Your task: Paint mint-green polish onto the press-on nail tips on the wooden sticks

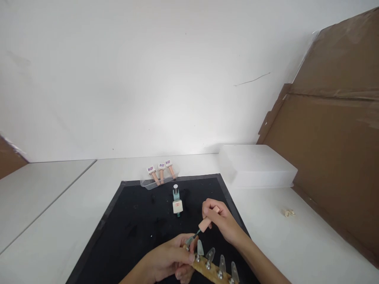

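My left hand [173,256] grips the left end of a tan strip [207,269] that carries several clear nail tips on metal studs. Between the fingers of my right hand [220,219] is a peach-handled brush [209,221], slanting down to the left. Its dark bristle end touches the leftmost nail tip [190,240], which looks greenish, beside my left fingertips. The neighbouring tip [200,247] looks pale and milky. Beyond my hands, on the black mat [133,221], a small teal bottle [176,194] is next to a cream square piece [177,206] with a teal end.
At the mat's back edge, a clear tray [147,185] holds three peach-handled bottles [161,173] with white labelled ends. A translucent white bin [260,177] is at the back right, near brown cardboard [325,157]. Small cream bands [288,213] lie on the white table [266,221].
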`<control>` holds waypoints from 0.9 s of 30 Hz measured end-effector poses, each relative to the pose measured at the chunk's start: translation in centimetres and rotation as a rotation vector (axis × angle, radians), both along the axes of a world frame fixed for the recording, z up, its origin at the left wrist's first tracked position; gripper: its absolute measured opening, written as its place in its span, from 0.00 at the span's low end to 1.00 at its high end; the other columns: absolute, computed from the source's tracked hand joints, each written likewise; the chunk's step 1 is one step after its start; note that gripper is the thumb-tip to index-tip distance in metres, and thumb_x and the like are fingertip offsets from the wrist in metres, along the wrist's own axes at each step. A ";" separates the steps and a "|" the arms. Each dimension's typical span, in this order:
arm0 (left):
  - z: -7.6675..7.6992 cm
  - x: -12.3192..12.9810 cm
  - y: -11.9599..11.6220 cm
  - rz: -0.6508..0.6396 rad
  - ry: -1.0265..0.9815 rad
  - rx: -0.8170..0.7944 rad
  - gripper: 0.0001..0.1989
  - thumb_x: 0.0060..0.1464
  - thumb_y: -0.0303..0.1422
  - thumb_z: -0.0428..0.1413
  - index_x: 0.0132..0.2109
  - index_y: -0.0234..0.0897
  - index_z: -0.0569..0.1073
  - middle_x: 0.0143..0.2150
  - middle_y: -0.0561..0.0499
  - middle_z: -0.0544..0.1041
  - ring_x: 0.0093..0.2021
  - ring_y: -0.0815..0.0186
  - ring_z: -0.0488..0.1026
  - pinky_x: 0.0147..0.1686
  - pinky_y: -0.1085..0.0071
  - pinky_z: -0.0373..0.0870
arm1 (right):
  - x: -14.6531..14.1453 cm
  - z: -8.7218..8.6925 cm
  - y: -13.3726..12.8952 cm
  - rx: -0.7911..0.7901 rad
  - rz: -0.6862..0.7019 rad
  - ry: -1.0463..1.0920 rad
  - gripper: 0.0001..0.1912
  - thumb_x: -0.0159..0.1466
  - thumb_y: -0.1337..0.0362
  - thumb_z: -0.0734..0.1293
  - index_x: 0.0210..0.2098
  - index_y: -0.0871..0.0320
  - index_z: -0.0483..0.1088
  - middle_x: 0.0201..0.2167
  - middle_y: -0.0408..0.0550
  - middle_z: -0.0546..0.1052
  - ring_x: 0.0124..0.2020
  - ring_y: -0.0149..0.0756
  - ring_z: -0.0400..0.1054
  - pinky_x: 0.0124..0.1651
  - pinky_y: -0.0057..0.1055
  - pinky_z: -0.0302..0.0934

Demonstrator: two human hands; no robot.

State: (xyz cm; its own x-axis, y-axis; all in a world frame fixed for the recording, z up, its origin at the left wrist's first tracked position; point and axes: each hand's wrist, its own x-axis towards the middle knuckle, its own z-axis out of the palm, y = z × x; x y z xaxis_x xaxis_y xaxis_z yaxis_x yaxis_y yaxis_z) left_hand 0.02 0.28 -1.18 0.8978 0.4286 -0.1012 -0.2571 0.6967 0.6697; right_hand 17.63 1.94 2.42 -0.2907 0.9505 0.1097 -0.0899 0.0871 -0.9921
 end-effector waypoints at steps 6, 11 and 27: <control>-0.2 0.0 0.0 -0.003 0.015 0.014 0.12 0.41 0.29 0.64 0.29 0.35 0.67 0.10 0.61 0.65 0.09 0.77 0.54 0.15 0.78 0.56 | -0.1 -0.2 0.2 -0.034 0.024 -0.011 0.16 0.58 0.55 0.65 0.21 0.59 0.65 0.16 0.37 0.62 0.17 0.26 0.55 0.21 0.24 0.53; -0.1 0.0 -0.1 -0.007 0.019 0.019 0.12 0.41 0.29 0.63 0.27 0.37 0.65 0.09 0.61 0.64 0.09 0.77 0.54 0.15 0.78 0.57 | 0.0 -0.3 0.3 -0.019 -0.017 0.014 0.17 0.59 0.54 0.64 0.21 0.58 0.64 0.16 0.37 0.62 0.17 0.26 0.55 0.20 0.24 0.52; -0.2 -0.1 0.0 0.003 0.028 0.035 0.12 0.40 0.29 0.64 0.28 0.36 0.66 0.10 0.61 0.64 0.09 0.77 0.54 0.15 0.78 0.57 | 0.1 -0.1 0.4 -0.053 -0.011 0.024 0.15 0.59 0.57 0.64 0.20 0.58 0.64 0.15 0.37 0.62 0.17 0.27 0.55 0.20 0.23 0.52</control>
State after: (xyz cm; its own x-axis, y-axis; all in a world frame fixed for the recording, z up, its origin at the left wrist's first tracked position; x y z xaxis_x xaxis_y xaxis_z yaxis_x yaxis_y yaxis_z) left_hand -0.07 0.24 -1.42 0.8934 0.4353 -0.1111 -0.2405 0.6722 0.7002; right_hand 17.71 2.31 2.35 -0.2783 0.9583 0.0655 -0.1126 0.0351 -0.9930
